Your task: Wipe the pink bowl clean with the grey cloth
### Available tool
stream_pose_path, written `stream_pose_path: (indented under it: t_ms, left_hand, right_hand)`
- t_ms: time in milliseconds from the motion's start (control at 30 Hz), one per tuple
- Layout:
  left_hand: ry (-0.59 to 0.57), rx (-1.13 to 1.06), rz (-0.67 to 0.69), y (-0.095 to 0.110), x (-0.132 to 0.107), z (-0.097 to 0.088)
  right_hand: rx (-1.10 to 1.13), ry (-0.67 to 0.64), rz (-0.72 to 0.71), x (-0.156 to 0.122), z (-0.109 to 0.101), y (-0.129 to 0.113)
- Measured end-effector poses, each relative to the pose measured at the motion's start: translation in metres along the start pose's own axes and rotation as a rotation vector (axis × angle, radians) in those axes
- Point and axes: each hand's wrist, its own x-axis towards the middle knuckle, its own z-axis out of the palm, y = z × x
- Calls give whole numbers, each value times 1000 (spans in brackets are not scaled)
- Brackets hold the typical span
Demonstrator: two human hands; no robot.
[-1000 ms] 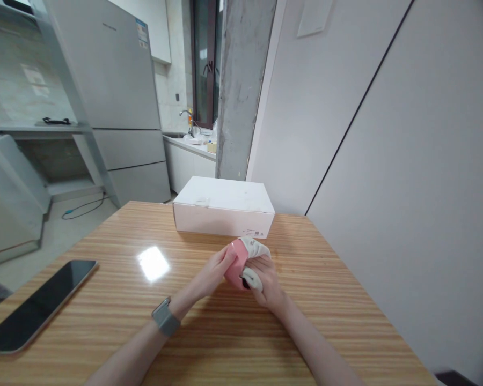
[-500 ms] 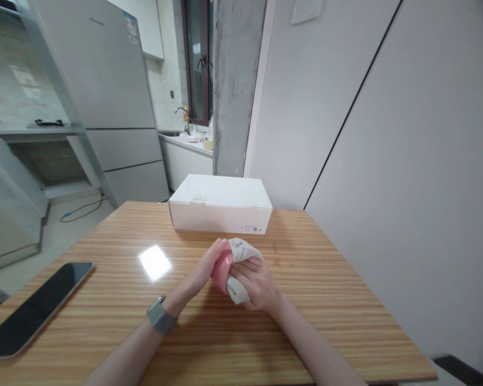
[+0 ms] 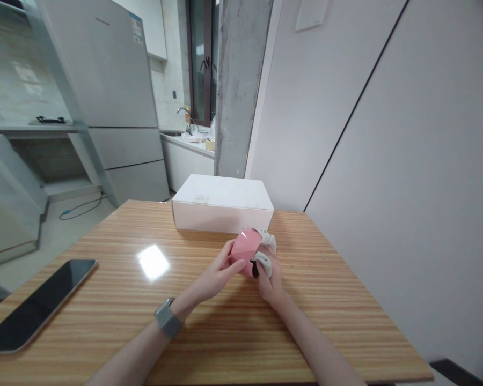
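Observation:
My left hand (image 3: 219, 273) grips a small glossy pink object (image 3: 244, 251) over the wooden table (image 3: 209, 332), just in front of a white box (image 3: 222, 210). Its fingers are wrapped round the object's left side. My right hand (image 3: 270, 279) is closed on a white cloth (image 3: 265, 252) that is pressed against the pink object's right side and drapes behind it. A grey watch sits on my left wrist (image 3: 167, 319). Both hands are close together near the table's middle.
A dark tablet (image 3: 34, 305) lies flat at the table's left front. A grey fridge (image 3: 116, 102) and a kitchen counter with a tap (image 3: 185, 120) stand behind. A concrete pillar (image 3: 241, 86) and white wall panels close off the right side.
The pink object has turned and risen a little, showing more of its pink face. The white cloth has slipped from wrapping its front to its right side and back.

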Motion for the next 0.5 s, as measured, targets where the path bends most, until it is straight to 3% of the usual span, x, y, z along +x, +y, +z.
stream_pose_path:
  t_ms: [100, 200, 300, 367, 500]
  left_hand:
    - [89, -40, -50, -10, 6, -7]
    - [212, -29, -89, -14, 13, -15]
    - [193, 14, -92, -6, 14, -19]
    - [144, 83, -99, 2, 11, -19]
    - [66, 218, -66, 10, 7, -15]
  right_hand:
    - [-43, -113, -102, -1, -1, -1]
    - [-132, -257, -297, -3, 0, -4]
    - [-193, -319, -459, -4, 6, -7]
    - [-190, -318, -460, -4, 9, -9]
    - [-124, -291, -328, -2, 8, -11]
